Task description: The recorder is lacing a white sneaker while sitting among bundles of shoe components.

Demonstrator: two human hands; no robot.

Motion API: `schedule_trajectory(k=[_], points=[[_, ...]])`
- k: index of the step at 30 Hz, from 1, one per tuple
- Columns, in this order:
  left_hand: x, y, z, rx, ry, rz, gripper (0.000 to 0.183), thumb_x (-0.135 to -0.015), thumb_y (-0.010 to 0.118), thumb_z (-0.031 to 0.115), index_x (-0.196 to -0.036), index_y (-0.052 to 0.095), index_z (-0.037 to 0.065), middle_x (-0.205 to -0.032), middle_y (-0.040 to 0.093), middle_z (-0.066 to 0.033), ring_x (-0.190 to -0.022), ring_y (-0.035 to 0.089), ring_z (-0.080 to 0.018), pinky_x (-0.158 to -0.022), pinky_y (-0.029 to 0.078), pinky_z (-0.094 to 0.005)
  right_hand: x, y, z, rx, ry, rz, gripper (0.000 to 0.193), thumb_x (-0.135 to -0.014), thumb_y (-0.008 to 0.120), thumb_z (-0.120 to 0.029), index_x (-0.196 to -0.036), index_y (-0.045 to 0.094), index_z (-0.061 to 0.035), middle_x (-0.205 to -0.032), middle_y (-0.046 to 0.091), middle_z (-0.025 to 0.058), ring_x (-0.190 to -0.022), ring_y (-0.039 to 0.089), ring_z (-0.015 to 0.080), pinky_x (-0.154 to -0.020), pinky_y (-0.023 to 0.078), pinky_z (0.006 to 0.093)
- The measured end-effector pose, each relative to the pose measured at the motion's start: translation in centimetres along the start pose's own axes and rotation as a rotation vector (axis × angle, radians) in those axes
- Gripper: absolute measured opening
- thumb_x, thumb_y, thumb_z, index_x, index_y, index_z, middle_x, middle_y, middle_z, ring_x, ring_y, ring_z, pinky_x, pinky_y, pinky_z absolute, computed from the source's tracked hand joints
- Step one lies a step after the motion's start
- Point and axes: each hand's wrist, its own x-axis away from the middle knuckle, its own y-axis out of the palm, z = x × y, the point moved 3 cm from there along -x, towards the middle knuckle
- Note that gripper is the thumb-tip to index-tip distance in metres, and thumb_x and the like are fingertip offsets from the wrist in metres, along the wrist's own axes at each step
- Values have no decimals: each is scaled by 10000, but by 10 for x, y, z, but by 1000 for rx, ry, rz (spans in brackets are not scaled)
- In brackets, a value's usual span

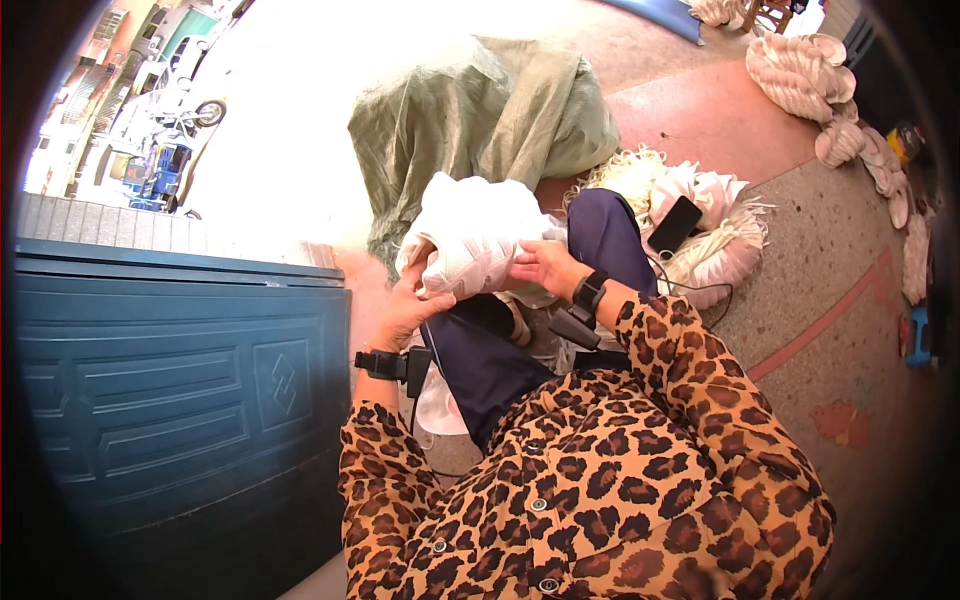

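Head view gives me the blue door panel [170,390] filling the left side; its lower edge is cut off. Right of the door, a green sack [480,120] slumps behind the white cloth bundle [475,235] I hold over my knees. My left hand [408,305] cups the bundle from below; my right hand [540,265] pinches its edge, fingertips hidden in folds.

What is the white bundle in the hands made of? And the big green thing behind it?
The white bundle looks like soft matte cloth: it creases and folds in both hands. The green sack looks like coarse woven fabric, perhaps plastic weave, slumped in stiff wrinkles.
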Motion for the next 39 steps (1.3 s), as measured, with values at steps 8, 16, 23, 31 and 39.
schedule_trajectory(k=[8, 16, 23, 31, 39], points=[[-6, -1, -5, 26, -29, -11, 771, -601, 769, 90, -1255, 378, -21, -1214, 455, -103, -1120, 450, -205, -935, 379, -315, 2, 1, -2, -7, 17, 20, 416, -791, 620, -125, -1126, 427, 31, -990, 515, 152, -853, 563, 270, -697, 538, 357], [11, -8, 23, 183, 81, 36, 694, -646, 737, 69, -1244, 389, 10, -1051, 559, -76, -910, 565, -167, -752, 475, -260, 8, 69, -54, 469, -166, -9, 166, -784, 476, -152, -840, 553, -16, -780, 557, 88, -613, 529, 181, -489, 451, 306], [82, -40, 57, 129, 493, 530, 775, -729, 609, -36, -1357, 164, 55, -1058, 528, -91, -873, 554, -149, -671, 479, -252, 66, 237, -93, 960, -390, -640, 134, -812, 511, -175, -822, 545, -46, -765, 505, 30, -712, 492, 125, -622, 446, 280], [117, -13, 44, 59, 688, 916, 743, -717, 684, 9, -1312, 239, -7, -1255, 387, -88, -1075, 448, -175, -907, 386, -292, 77, 291, -56, 1075, -346, -905, 391, -812, 581, -250, -1115, 503, -15, -980, 537, 61, -887, 497, 138, -733, 444, 287], [76, -21, 15, 231, 223, 402, 547, -730, 702, 86, -1186, 410, 5, -1053, 538, -58, -937, 533, -140, -816, 443, -255, 74, 206, -87, 954, -210, -719, 361, -808, 583, -237, -1081, 529, -7, -1040, 542, 38, -885, 495, 111, -705, 434, 278]])
